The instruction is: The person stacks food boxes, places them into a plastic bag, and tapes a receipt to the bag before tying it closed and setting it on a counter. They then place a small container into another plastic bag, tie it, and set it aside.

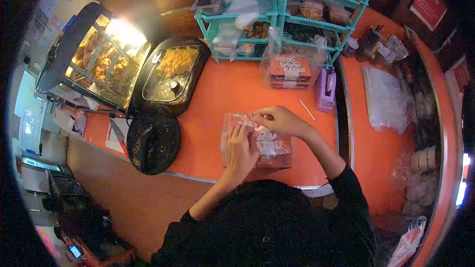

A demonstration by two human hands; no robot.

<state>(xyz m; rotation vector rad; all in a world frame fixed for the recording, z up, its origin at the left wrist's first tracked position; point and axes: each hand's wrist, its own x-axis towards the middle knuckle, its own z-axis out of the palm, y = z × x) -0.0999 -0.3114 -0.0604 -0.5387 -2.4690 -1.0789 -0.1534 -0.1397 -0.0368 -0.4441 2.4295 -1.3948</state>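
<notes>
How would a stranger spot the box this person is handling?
Find the big orange counter. Close to its near edge sits a printed box with white lettering. Unlike the bagged boxes farther back, beside the purple dispenser, it has the left hand and right hand over it.

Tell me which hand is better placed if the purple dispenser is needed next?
Probably the right hand: it is closer to the purple dispenser. The left hand is farther off. Both hands are at the plastic around the box, so the right might need freeing first.
</notes>
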